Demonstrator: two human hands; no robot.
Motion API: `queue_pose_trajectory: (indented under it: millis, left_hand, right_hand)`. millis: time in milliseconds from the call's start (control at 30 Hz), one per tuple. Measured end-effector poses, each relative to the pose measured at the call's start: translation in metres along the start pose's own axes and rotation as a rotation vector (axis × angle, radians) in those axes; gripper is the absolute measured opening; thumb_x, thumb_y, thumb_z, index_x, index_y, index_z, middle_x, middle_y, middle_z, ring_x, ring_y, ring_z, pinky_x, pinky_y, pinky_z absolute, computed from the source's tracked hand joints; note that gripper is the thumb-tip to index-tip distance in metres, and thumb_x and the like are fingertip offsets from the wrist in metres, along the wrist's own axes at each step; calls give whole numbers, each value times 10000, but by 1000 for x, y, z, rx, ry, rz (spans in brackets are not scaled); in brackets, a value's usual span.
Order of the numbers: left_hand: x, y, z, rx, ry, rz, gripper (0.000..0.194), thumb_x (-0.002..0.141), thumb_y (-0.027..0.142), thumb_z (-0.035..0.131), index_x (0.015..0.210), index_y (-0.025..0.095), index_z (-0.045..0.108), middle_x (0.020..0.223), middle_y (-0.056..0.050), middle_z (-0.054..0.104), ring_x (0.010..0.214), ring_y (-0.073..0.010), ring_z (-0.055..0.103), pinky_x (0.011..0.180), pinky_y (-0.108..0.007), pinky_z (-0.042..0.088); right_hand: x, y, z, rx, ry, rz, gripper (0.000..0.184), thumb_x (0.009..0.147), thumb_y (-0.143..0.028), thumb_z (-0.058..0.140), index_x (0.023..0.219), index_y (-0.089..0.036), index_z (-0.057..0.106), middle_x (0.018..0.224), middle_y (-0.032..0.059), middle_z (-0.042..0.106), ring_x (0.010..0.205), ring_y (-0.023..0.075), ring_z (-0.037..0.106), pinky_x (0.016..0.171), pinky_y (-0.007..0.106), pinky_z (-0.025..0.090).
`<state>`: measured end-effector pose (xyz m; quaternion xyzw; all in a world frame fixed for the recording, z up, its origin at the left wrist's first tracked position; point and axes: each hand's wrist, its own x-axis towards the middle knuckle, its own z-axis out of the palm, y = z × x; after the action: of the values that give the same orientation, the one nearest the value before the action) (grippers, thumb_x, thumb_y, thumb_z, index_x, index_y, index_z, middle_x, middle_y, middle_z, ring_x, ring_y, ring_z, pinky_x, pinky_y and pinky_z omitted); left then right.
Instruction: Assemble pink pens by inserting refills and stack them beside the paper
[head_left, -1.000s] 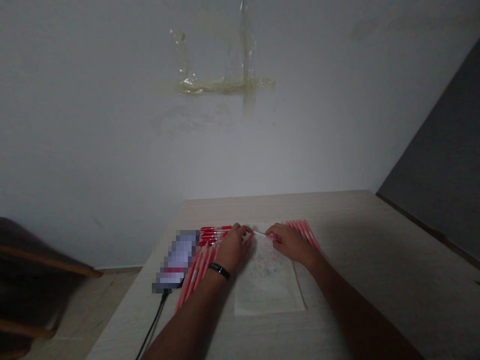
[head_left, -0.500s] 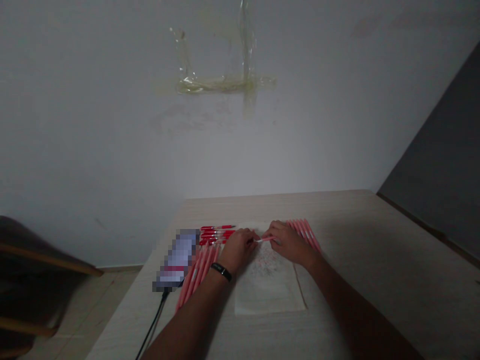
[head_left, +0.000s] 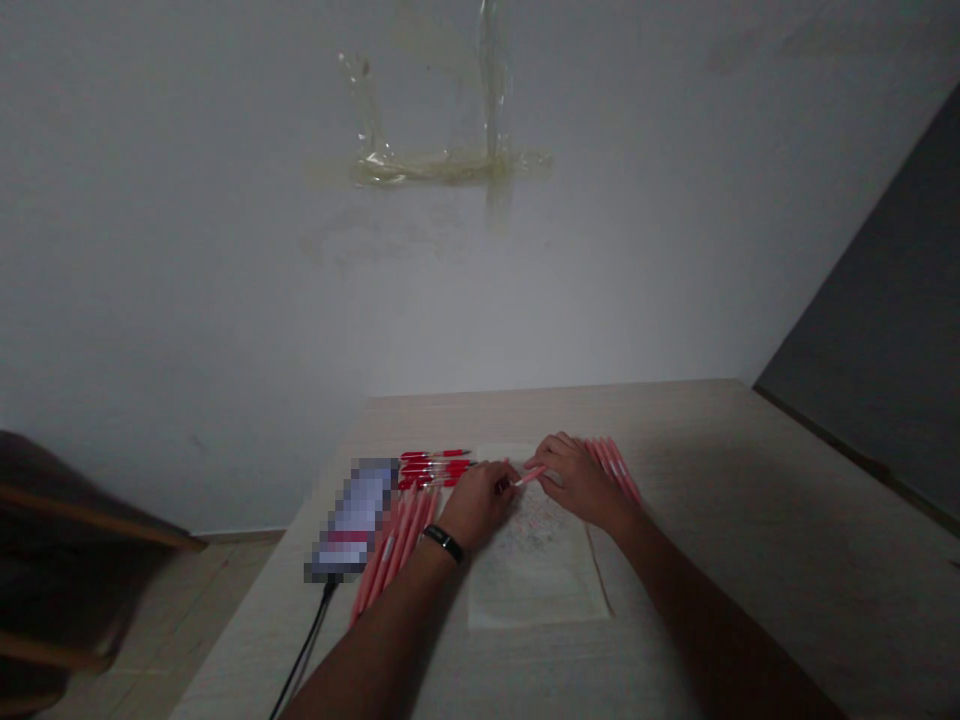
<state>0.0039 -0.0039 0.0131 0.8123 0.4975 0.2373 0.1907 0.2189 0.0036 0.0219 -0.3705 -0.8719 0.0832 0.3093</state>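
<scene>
Above a pale cloth-like sheet with dark and reddish specks, a slim pink stick with a white end spans the gap between my hands. My right hand pinches its pink part. At the white end, the curled fingers of my left hand close on it; their tips are partly hidden. Several similar pink sticks lie side by side beyond my right hand, partly covered by it. More pink sticks lie along my left forearm. Several red pens rest just past my left hand.
A blurred-out phone-like device with a black cable lies on the left of the wood-grain table. Behind the table rises a grey wall with strips of clear tape. A dark chair-like shape stands at far left.
The pink stick has tilted, its right end now higher. My right hand has shifted slightly up, and my left fingers have moved a little. The rest stays in place.
</scene>
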Motion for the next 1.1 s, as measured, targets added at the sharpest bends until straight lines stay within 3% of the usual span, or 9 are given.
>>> queue_pose_trajectory:
  millis: [500,767,933,1100]
  left_hand:
    - [0,2,-2,8,19,-14,117,834,143,580,857,168,692,823,-43,693,734,-150,586,672,-240,386]
    - [-1,-5,-1,55,53,-45,110,859,186,578,855,166,686,856,-55,683,753,-153,583,683,-247,396]
    - [-1,-8,0,70,104,-85,127,877,204,570,861,171,693,853,-54,682,769,-155,588,693,-245,405]
    - [0,-10,1,64,138,-109,120,849,180,590,876,176,706,877,-55,699,779,-155,601,702,-245,411]
  right_hand:
    - [0,7,-8,-54,29,38,192,845,-66,662,957,-220,680,987,38,639,1010,219,542,866,367,401]
    - [0,24,-10,-80,120,72,220,820,-43,636,950,-215,681,969,41,654,981,220,558,862,366,414]
    - [0,34,-14,-98,181,151,163,841,-88,625,939,-203,685,949,49,673,945,221,564,858,361,417]
    - [-3,34,-3,-103,169,246,151,865,-98,590,933,-203,674,945,44,699,924,205,583,861,340,426]
